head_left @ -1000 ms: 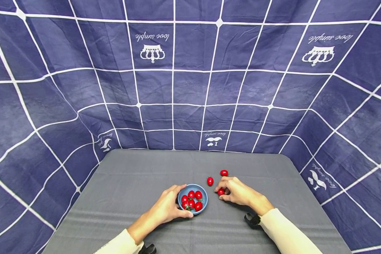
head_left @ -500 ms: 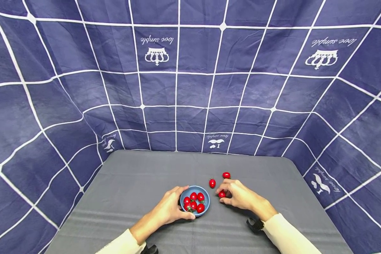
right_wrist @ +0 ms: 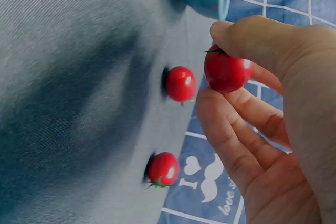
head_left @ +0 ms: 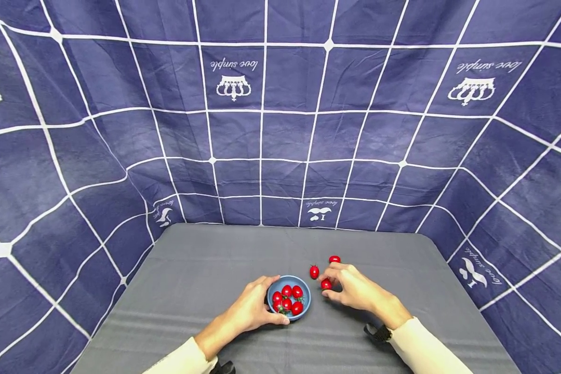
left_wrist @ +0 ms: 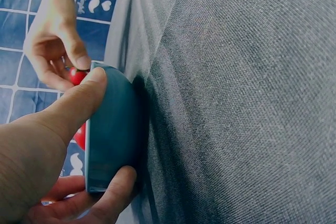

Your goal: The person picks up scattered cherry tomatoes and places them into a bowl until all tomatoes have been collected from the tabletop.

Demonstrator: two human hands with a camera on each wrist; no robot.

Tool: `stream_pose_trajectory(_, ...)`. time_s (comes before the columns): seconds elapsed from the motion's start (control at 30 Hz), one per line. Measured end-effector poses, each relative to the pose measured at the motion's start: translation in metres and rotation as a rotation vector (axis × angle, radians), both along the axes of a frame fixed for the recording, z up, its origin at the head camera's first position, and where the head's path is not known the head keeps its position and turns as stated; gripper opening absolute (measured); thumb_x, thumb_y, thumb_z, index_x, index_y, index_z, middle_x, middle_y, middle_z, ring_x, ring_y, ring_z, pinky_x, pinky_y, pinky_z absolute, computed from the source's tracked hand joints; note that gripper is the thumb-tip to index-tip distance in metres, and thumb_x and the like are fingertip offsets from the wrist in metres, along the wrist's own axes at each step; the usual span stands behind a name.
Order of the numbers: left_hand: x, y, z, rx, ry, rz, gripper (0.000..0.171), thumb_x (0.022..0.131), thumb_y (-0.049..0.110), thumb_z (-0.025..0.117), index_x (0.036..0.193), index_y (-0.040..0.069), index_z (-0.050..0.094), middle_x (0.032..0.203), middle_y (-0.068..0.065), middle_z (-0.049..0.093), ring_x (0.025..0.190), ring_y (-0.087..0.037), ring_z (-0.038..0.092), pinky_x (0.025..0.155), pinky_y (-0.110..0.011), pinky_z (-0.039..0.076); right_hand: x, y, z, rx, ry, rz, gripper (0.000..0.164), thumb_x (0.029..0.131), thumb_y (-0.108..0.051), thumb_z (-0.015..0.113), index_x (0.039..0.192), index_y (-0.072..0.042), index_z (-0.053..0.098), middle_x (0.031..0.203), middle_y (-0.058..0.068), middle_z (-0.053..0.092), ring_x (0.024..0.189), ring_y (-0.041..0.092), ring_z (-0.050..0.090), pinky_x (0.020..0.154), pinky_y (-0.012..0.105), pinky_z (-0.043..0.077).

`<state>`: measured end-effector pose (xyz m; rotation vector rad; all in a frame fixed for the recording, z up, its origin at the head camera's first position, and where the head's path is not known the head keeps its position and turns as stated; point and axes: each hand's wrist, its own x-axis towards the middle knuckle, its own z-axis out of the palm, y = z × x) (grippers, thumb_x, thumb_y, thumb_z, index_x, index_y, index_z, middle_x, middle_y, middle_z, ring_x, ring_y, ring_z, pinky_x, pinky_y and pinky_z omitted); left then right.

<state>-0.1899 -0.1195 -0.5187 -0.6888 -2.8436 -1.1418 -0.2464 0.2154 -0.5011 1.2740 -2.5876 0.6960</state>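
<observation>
My left hand [head_left: 251, 306] grips a small blue bowl [left_wrist: 118, 129] from its left side, thumb over the near rim and fingers round the far side. Several red cherry tomatoes [head_left: 287, 291] with green stems lie in the bowl. To the right of it, my right hand [head_left: 357, 288] pinches another cherry tomato [right_wrist: 227, 71] between thumb and fingertips, held up off the cloth. Beyond that hand, two loose tomatoes rest on the table: one tomato [head_left: 314, 271] between bowl and hand, the other tomato [head_left: 334, 259] farther back, partly covered by the fingers.
Grey cloth covers the table [head_left: 215, 254]. Behind and at both sides hangs a blue curtain [head_left: 285, 130] with white grid lines. Each wrist wears a dark strap [head_left: 377, 332] below a cream sleeve [head_left: 425, 345].
The head view has shifted slightly. My right hand has raised the pinched tomato a little and brought it slightly left, nearer the bowl. My left hand keeps its grip on the bowl.
</observation>
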Motion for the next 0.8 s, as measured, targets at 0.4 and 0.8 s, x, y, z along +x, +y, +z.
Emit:
stream_pose_trajectory(0.4, 0.000, 0.000, 0.000, -0.016, 0.020, 0.009, 0.110, 0.071, 0.039, 0.115, 0.158, -0.006, 0.064, 0.140, -0.017, 0.076, 0.122, -0.028, 0.072, 0.103, -0.035, 0.066, 0.005, -0.013, 0.017, 0.013, 0.028, 0.020, 0.027, 0.095, -0.009, 0.096, 0.119, -0.014, 0.086, 0.110, -0.005, 0.077, 0.094, 0.010, 0.073, 0.085, 0.030, 0.067)
stream_pose_trajectory(0.8, -0.001, 0.000, -0.001, 0.010, 0.009, -0.007, 0.110, 0.071, 0.036, 0.115, 0.157, -0.008, 0.063, 0.140, -0.019, 0.075, 0.122, -0.032, 0.074, 0.096, -0.030, 0.068, 0.007, -0.038, 0.027, 0.025, 0.036, 0.076, 0.028, 0.095, -0.010, 0.096, 0.121, -0.010, 0.086, 0.114, -0.003, 0.080, 0.102, 0.008, 0.077, 0.092, 0.032, 0.069)
